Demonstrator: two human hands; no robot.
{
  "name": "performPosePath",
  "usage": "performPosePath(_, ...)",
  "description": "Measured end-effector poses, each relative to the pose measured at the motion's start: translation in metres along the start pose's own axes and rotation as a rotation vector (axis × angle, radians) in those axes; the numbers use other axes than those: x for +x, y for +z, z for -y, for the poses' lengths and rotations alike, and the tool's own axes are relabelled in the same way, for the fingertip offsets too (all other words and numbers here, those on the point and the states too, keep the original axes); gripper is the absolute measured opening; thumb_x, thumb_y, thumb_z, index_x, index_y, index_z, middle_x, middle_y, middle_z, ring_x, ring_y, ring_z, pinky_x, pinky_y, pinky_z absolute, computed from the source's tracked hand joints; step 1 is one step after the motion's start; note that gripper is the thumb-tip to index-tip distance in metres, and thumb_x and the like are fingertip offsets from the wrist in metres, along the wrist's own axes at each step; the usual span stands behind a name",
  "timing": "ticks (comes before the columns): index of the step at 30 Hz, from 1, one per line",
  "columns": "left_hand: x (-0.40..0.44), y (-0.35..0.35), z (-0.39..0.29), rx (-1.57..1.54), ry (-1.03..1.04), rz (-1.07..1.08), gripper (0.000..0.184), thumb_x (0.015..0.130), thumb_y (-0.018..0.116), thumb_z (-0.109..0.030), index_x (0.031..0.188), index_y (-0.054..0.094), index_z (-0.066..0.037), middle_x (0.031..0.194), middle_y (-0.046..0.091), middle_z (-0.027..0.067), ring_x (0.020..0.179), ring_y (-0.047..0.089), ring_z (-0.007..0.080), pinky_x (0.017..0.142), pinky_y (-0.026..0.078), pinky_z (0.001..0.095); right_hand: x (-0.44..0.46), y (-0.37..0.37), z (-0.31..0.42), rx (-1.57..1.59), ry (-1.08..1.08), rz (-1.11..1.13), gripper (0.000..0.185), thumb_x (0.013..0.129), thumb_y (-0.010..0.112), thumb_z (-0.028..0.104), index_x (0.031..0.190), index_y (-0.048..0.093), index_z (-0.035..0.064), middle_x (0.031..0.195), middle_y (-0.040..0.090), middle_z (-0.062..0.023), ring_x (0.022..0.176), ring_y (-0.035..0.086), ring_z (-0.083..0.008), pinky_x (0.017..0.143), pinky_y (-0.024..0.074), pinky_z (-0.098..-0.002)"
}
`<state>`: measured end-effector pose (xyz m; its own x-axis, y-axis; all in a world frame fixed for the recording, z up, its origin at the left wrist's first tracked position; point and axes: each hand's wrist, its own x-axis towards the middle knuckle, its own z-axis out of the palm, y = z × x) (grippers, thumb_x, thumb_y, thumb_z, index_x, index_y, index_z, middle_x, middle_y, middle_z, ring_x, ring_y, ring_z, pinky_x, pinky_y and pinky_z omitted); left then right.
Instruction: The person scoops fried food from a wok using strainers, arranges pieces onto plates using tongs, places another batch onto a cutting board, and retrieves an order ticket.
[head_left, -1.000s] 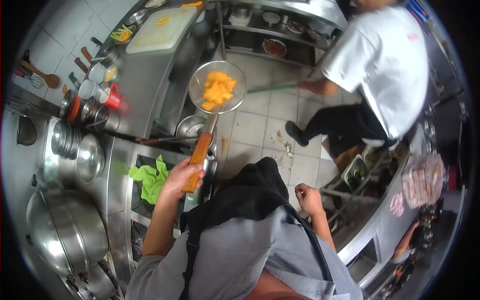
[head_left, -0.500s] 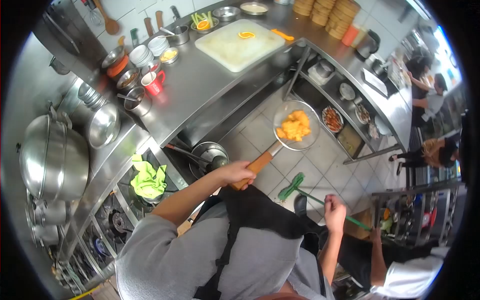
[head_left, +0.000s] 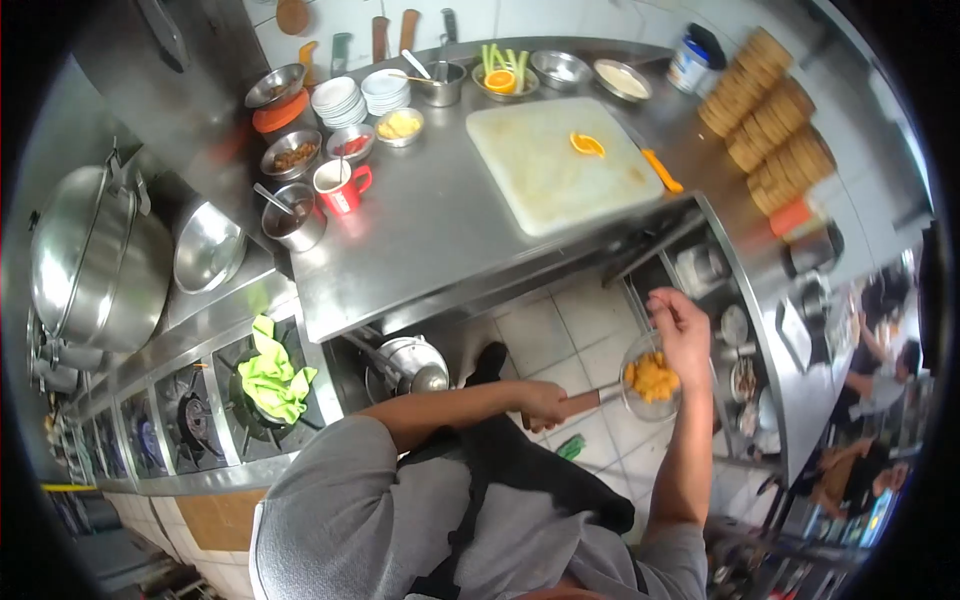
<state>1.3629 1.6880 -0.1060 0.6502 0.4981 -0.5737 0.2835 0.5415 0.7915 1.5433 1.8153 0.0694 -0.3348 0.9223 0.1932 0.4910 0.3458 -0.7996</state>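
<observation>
My left hand (head_left: 543, 405) is wrapped round the wooden handle (head_left: 580, 403) of a wire strainer (head_left: 648, 408). Orange-yellow battered-looking pieces (head_left: 651, 377) lie in its mesh bowl, held over the tiled floor. My right hand (head_left: 683, 335) is raised above the strainer's right edge and partly covers it, fingers curled and pinched together; whatever they hold, if anything, is too small to make out. Beyond the hands, a white cutting board (head_left: 555, 190) on the steel counter carries an orange slice (head_left: 587, 145), with an orange-handled knife (head_left: 662, 172) at its right edge.
On the counter (head_left: 420, 225) stand a red mug (head_left: 341, 186), sauce bowls and stacked white dishes (head_left: 338, 102). Bamboo steamers (head_left: 790, 170) are at the right. A green cloth (head_left: 272, 378) lies on the stove at the left. Other people (head_left: 855, 478) are at far right.
The view has swung round to face the counter and board. The strainer, still in my left hand, has come under my right hand, which has risen. The nearby co-worker with the green-ended tool has mostly left view.
</observation>
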Motion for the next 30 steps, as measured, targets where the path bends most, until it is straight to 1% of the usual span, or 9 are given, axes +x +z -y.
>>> performPosePath(7,0.041,-0.077,-0.056,0.237,0.064,0.072,0.022,0.077,0.058,-0.01,0.092,0.062,0.006,0.074,0.069,0.0138,0.059,0.068,0.0246,0.051,0.054,0.0378,0.231,0.099,0.035,-0.179,-0.267,0.268,0.017,0.089,0.066,0.011,0.104,0.067,0.0038,0.092,0.069,-0.0114,0.071,0.066,-0.0219,0.069,0.0521,-0.0299)
performPosePath(10,0.062,-0.104,-0.055,0.121,-0.001,0.105,0.022,0.076,0.058,-0.009,0.091,0.06,0.006,0.074,0.068,0.0129,0.056,0.067,0.0254,0.051,0.055,0.038,0.317,0.149,0.048,-0.339,-0.509,0.288,0.027,0.087,0.065,0.016,0.112,0.063,0.0076,0.107,0.066,-0.0112,0.091,0.066,-0.0303,0.077,0.0537,-0.0393)
performPosePath(14,0.085,-0.13,-0.047,0.149,0.068,0.129,0.026,0.08,0.057,-0.012,0.103,0.057,0.001,0.08,0.068,0.0118,0.067,0.069,0.0229,0.058,0.054,0.037,0.415,0.23,0.08,-0.439,-0.802,0.224,0.035,0.085,0.062,0.012,0.119,0.061,0.0113,0.121,0.06,-0.0087,0.109,0.059,-0.0306,0.087,0.0511,-0.0432)
performPosePath(16,0.083,-0.138,-0.047,0.118,0.02,0.125,0.033,0.081,0.061,-0.018,0.109,0.058,-0.001,0.087,0.07,0.0142,0.079,0.069,0.0267,0.069,0.053,0.0389,0.461,0.279,0.093,-0.501,-0.94,0.176,0.036,0.085,0.06,0.01,0.12,0.061,0.0135,0.122,0.059,-0.0078,0.114,0.057,-0.0296,0.091,0.0492,-0.0441)
performPosePath(18,0.11,-0.132,-0.024,0.213,0.185,-0.084,0.043,0.079,0.065,-0.024,0.113,0.059,0.0,0.097,0.069,0.0182,0.091,0.068,0.0328,0.079,0.051,0.0409,0.499,0.329,0.105,-0.588,-1.104,0.125,0.035,0.086,0.059,0.01,0.121,0.063,0.0155,0.124,0.058,-0.0067,0.12,0.053,-0.0281,0.098,0.0454,-0.0462)
performPosePath(19,0.1,-0.146,-0.038,0.133,0.1,0.026,0.052,0.077,0.067,-0.029,0.118,0.058,0.001,0.106,0.068,0.0209,0.102,0.064,0.0362,0.086,0.048,0.0416,0.514,0.35,0.109,-0.616,-1.191,0.085,0.034,0.086,0.059,0.01,0.12,0.064,0.0164,0.125,0.057,-0.0061,0.124,0.05,-0.0273,0.102,0.0429,-0.0476)
performPosePath(23,0.124,-0.153,-0.006,0.116,0.17,0.03,0.052,0.076,0.068,-0.028,0.117,0.057,0.001,0.11,0.066,0.0212,0.102,0.064,0.034,0.085,0.048,0.0406,0.544,0.4,0.12,-0.975,-1.289,0.05,0.028,0.086,0.061,0.014,0.112,0.07,0.018,0.128,0.056,-0.0051,0.126,0.048,-0.0263,0.108,0.0365,-0.0529)
performPosePath(29,0.113,-0.163,-0.014,0.07,0.171,-0.181,0.049,0.071,0.071,-0.027,0.108,0.06,0.003,0.093,0.068,0.0172,0.09,0.066,0.0278,0.081,0.049,0.0396,0.561,0.4,0.141,-1.325,-1.18,0.205,0.019,0.085,0.064,0.018,0.099,0.076,0.0176,0.132,0.059,-0.0033,0.129,0.047,-0.0243,0.115,0.0282,-0.0537)
performPosePath(30,0.088,-0.174,-0.037,0.004,0.151,-0.191,0.048,0.071,0.071,-0.027,0.107,0.06,0.004,0.091,0.068,0.0164,0.088,0.067,0.0268,0.079,0.05,0.0391,0.563,0.393,0.148,-1.37,-1.168,0.218,0.017,0.086,0.063,0.018,0.096,0.076,0.0162,0.123,0.064,-0.0043,0.122,0.054,-0.0241,0.114,0.0292,-0.0546)
